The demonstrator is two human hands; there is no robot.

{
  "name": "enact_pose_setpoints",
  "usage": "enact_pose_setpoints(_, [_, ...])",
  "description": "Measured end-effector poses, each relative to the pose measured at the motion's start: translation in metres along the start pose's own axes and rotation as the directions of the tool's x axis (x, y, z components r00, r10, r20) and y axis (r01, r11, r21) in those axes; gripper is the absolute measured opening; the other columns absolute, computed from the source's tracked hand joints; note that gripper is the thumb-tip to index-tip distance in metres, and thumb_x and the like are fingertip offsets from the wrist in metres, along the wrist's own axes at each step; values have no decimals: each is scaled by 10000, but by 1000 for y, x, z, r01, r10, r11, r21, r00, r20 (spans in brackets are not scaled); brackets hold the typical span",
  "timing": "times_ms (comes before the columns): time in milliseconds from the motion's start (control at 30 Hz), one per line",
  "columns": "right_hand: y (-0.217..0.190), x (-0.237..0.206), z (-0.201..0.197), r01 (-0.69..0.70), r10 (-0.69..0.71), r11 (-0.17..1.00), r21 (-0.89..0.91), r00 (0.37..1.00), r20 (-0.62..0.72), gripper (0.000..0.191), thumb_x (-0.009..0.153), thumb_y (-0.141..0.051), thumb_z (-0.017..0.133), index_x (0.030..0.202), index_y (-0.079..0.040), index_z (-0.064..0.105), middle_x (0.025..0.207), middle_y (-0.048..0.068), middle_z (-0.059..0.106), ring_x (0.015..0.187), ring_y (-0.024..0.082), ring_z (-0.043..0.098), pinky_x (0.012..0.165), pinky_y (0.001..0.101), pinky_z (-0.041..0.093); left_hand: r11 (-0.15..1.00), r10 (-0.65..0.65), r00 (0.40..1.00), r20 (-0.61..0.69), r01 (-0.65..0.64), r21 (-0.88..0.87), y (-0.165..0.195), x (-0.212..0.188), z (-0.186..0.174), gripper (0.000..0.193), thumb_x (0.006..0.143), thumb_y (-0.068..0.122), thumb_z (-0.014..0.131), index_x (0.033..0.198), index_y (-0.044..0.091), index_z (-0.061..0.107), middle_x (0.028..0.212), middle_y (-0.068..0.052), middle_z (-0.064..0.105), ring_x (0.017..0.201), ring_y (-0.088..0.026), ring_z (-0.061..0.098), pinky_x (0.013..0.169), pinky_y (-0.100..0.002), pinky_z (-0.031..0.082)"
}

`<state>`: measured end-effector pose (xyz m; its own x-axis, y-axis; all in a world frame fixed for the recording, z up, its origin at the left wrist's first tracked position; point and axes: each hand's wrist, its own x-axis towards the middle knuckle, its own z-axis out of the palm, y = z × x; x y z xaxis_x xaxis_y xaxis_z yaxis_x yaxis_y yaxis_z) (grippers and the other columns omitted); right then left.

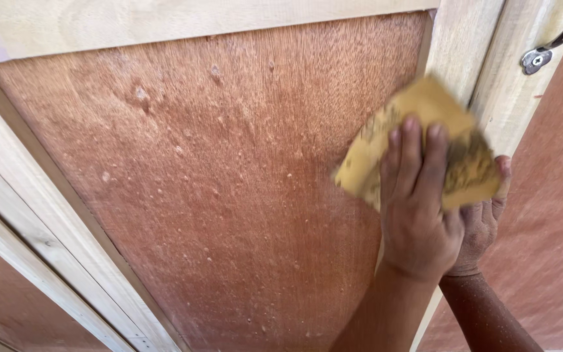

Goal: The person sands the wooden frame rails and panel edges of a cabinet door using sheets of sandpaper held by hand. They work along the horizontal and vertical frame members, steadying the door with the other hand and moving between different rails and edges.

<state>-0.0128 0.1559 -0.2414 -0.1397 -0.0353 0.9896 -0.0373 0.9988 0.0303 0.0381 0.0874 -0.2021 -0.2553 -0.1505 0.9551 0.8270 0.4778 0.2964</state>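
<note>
Reddish-brown plywood panel [216, 189] is speckled with small raised nibs, mostly centre and upper left; your sandpaper sheet [418, 140] sits at its right edge, against the pale wood frame [464, 45]. Left hand [418, 208] lies flat on the sheet, fingers [412, 156] extended and together, pressing rather than gripping. Right hand [487, 208] is tucked behind it, fingertips curled over the sheet's right edge; how firmly it pinches I can't tell (sheet is motion-blurred). Keep the palm flat so pressure spreads and you don't dig grooves with the fingertips. Stroke along the grain, which runs top to bottom here. Ease off near the frame so the grit doesn't scuff the pale wood. Stay clear of the metal handle [555, 39] at top right.
</note>
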Motion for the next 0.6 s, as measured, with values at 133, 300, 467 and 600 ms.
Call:
enact_pose_setpoints(133, [21, -9, 9, 38, 59, 875, 483, 981, -184, 507, 1181, -333, 469, 1539, 25, 437, 1595, 273, 444, 1567, 398, 295, 1332, 555, 251, 999, -17, 991, 131, 13, 35, 5, -30, -36, 505, 1143, 194, 435, 1597, -25, 401, 1711, -269, 323, 1645, -426, 252, 1370, -547, 191])
enact_pose_setpoints(300, [20, -6, 16, -4, 65, 927, 376, 987, -149, 479, 1242, -314, 489, 1585, 12, 413, 1623, 257, 482, 1609, 337, 338, 1384, 544, 285, 999, 13, 999, -32, -15, -38, -12, -2, 4, 497, 1159, 187, 434, 1619, 4, 392, 1702, -245, 330, 1634, -379, 287, 1385, -529, 213])
enact_pose_setpoints(467, [16, -7, 11, 2, 43, 947, 321, 990, -132, 468, 1171, -288, 503, 1557, -48, 390, 1583, 150, 530, 1581, 281, 388, 1355, 547, 293, 997, 56, 998, -39, -57, -42, -12, 7, 11, 469, 1187, 220, 433, 1600, 4, 386, 1717, -222, 329, 1632, -372, 283, 1400, -516, 240])
enact_pose_setpoints(600, [17, -14, 9, 74, 7, 921, 382, 979, -205, 521, 1177, -316, 497, 1564, -6, 340, 1605, 184, 457, 1577, 297, 354, 1348, 580, 274, 999, 39, 996, 81, -41, 20, -7, -19, -24, 472, 1159, 178, 426, 1603, 17, 433, 1725, -222, 372, 1640, -396, 316, 1394, -549, 252])
